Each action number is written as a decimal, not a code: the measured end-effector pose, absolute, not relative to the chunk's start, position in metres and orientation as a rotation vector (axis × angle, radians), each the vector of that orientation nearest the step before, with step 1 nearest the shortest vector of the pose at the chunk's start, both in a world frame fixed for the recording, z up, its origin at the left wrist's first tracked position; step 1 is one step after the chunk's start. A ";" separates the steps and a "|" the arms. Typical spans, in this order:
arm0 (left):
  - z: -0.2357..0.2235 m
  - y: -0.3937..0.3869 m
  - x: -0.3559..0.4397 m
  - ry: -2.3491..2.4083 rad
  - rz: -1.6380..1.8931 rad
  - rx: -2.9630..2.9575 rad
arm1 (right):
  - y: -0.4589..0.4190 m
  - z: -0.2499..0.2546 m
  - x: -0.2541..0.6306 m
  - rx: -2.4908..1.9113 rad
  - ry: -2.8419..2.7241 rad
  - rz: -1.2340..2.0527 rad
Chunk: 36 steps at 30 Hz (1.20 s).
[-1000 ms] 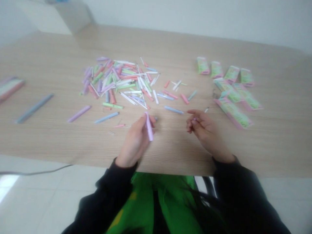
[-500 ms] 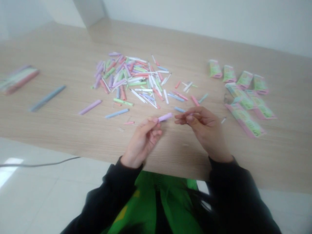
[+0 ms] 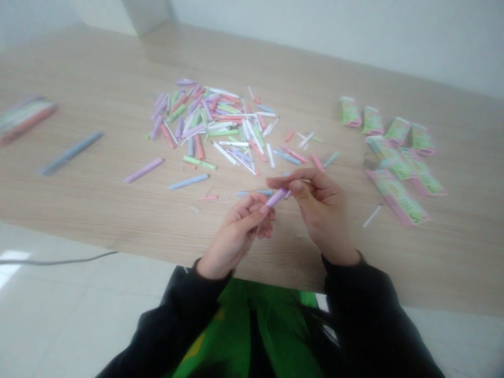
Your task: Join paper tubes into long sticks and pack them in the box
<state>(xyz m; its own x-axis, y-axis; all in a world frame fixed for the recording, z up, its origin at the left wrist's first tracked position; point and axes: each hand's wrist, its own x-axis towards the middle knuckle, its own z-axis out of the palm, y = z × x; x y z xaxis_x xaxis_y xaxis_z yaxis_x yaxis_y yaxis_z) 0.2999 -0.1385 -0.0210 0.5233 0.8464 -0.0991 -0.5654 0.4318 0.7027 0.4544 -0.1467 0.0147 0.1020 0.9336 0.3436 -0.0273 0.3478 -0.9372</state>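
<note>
A slim lilac plastic tube lies slanted between my two hands, just above the table. My left hand grips its lower end with the fingers curled round it. My right hand pinches its upper end between thumb and forefinger, and any small part in those fingers is hidden. Under the hands lies a thin pale blue stick. Beyond them spreads a loose heap of pastel pink, lilac, green and white plastic tubes, out of reach of neither hand's touch.
Printed green-and-pink cardboard packets stand at the right. Another packet and a grey-blue pen lie at the left. Separate lilac and blue pens lie nearby. A cable crosses the tiled floor.
My hands have come closer together, and the lilac tube now sits between them, held by both. The whole scene has shifted slightly in view as my head moved.
</note>
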 end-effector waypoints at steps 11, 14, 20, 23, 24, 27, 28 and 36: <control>-0.026 -0.141 0.305 0.475 0.932 0.722 | -0.150 0.014 0.454 -1.103 -1.281 0.774; -0.022 -0.141 0.306 0.475 0.929 0.699 | -0.156 0.016 0.453 -1.190 -1.362 0.712; -0.022 -0.139 0.305 0.479 0.933 0.678 | -0.161 0.017 0.459 -1.153 -1.507 0.778; -0.023 -0.138 0.301 0.479 0.939 0.731 | -0.161 0.016 0.464 -1.072 -1.485 0.758; -0.021 -0.138 0.300 0.480 0.946 0.753 | -0.162 0.017 0.467 -1.057 -1.479 0.734; -0.013 -0.135 0.293 0.488 0.970 0.820 | -0.170 0.024 0.477 -1.143 -1.513 0.603; -0.009 -0.134 0.291 0.487 0.978 0.840 | -0.175 0.027 0.482 -1.202 -1.512 0.538; 0.016 -0.128 0.286 0.422 1.006 0.925 | -0.205 0.036 0.508 -1.443 -1.381 0.468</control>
<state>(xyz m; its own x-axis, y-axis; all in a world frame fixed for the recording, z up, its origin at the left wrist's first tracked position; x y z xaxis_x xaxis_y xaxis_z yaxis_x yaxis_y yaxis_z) 0.2863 -0.1285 0.0163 0.4996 0.8606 0.0989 -0.5326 0.2151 0.8186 0.5083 -0.2045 0.0364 0.2614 0.8946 0.3624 0.4901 0.2004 -0.8483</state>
